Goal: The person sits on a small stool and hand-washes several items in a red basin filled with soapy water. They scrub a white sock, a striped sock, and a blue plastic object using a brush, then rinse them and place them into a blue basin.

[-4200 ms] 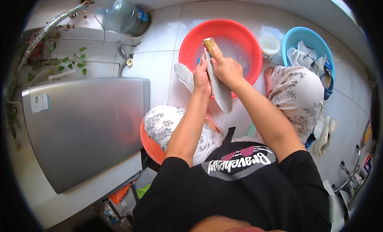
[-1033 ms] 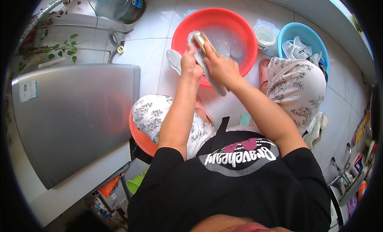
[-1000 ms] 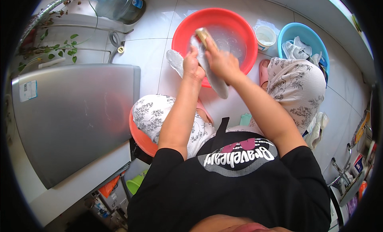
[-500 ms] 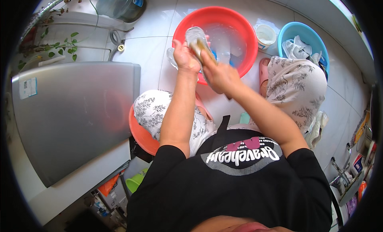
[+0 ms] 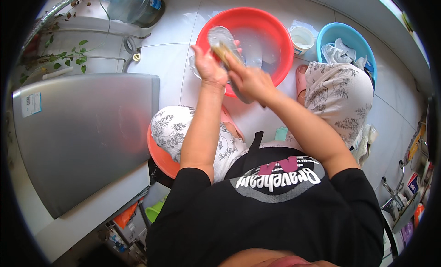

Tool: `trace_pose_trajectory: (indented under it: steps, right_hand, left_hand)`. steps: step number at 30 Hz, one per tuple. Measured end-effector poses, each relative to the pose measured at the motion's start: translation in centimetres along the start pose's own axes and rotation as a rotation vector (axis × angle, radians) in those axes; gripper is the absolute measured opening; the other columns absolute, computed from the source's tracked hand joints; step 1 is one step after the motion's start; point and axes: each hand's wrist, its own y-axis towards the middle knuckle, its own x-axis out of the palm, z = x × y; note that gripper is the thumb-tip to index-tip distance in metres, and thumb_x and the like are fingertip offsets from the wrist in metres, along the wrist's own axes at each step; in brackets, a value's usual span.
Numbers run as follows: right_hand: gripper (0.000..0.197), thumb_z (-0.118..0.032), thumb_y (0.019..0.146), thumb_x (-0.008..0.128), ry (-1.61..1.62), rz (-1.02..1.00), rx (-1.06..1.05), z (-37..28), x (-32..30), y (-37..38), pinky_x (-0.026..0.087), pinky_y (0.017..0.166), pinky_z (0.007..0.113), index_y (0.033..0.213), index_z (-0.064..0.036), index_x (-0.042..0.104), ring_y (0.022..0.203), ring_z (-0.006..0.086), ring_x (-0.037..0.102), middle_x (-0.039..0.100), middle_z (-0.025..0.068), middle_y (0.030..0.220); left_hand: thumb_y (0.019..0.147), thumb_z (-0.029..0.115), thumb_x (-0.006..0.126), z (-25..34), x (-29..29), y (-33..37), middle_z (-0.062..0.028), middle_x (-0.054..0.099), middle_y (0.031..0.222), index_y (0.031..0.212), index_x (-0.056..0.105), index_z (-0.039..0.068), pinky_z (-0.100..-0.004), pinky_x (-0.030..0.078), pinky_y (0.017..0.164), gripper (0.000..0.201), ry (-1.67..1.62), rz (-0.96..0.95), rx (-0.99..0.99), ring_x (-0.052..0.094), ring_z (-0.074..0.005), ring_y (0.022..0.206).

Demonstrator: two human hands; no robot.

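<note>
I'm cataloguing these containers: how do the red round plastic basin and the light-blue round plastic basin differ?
The red basin holds cloudy water; the light-blue basin holds white shoes. The red basin looks larger than the light-blue basin. The left hand and right hand partly cover the red basin; a trousered knee partly covers the light-blue basin. Both stand on pale floor tiles.

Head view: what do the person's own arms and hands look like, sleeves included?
Two human arms in a black cloth T-shirt. The plain black left sleeve and right sleeve are short, leaving the forearms bare. The left hand and right hand are ungloved, no watch or bracelet visible; some fingers are hidden.
</note>
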Motion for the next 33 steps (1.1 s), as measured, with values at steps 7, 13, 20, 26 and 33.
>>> trace_pose_trajectory:
  steps: [7, 13, 20, 26, 33]
  right_hand:
    - [0.054, -0.035, 0.092, 0.054, 0.624, 0.272, 0.279, 0.9, -2.6, 4.1, 0.05, 0.075, 0.035, 0.143, -0.0247, 0.039, 0.088, 0.0234, 0.066, 0.067, 0.0149, 0.103]
    - [0.053, -0.033, 0.091, 0.055, 0.136, 0.261, -0.084, 3.0, 1.8, -1.1, 0.051, 0.073, 0.044, 0.142, -0.03, 0.04, 0.089, 0.0339, 0.065, 0.066, 0.0198, 0.102]
    - [0.047, -0.035, 0.091, 0.054, -0.038, 0.254, 0.068, 0.5, -0.5, 2.3, 0.05, 0.065, 0.051, 0.137, -0.0289, 0.046, 0.076, 0.0394, 0.065, 0.067, 0.0188, 0.086]
    - [0.053, -0.028, 0.091, 0.051, -0.024, 0.049, 0.03, -0.1, -0.5, -0.1, 0.051, 0.068, 0.05, 0.142, -0.0299, 0.035, 0.089, 0.0388, 0.064, 0.067, 0.021, 0.098]
    - [0.059, -0.031, 0.09, 0.051, 0.002, 0.165, -0.015, 0.4, 1.4, -0.7, 0.05, 0.061, 0.052, 0.143, -0.0388, 0.027, 0.07, 0.0412, 0.064, 0.067, 0.0198, 0.081]
  left_hand:
    - [0.102, 0.03, 0.033, -2.3, -0.8, 1.0, -0.0165, 0.049, 0.131, 0.135, 0.038, 0.005, -0.0506, 0.037, 0.106, 0.042, 0.014, 0.098, 0.05, 0.048, -0.034, 0.121]
    - [0.102, 0.039, 0.027, 0.7, -0.2, 0.7, -0.0199, 0.047, 0.132, 0.134, 0.038, 0.005, -0.0545, 0.037, 0.105, 0.049, -0.184, 0.213, 0.148, 0.045, -0.0387, 0.123]
    - [0.102, 0.027, 0.034, -1.9, 0.5, 0.8, -0.0161, 0.048, 0.131, 0.132, 0.04, 0.001, -0.0491, 0.038, 0.106, 0.04, -0.085, 0.146, 0.092, 0.047, -0.0312, 0.122]
    - [0.103, 0.037, 0.026, -0.8, -1.3, 0.6, -0.0171, 0.044, 0.137, 0.136, 0.037, 0.002, -0.0503, 0.037, 0.107, 0.05, -0.144, 0.122, -0.048, 0.044, -0.0345, 0.126]
    - [0.103, 0.038, 0.025, -1.2, -1.2, 0.0, -0.018, 0.051, 0.127, 0.131, 0.041, -0.002, -0.051, 0.04, 0.103, 0.052, -0.049, 0.142, -0.009, 0.05, -0.0344, 0.117]
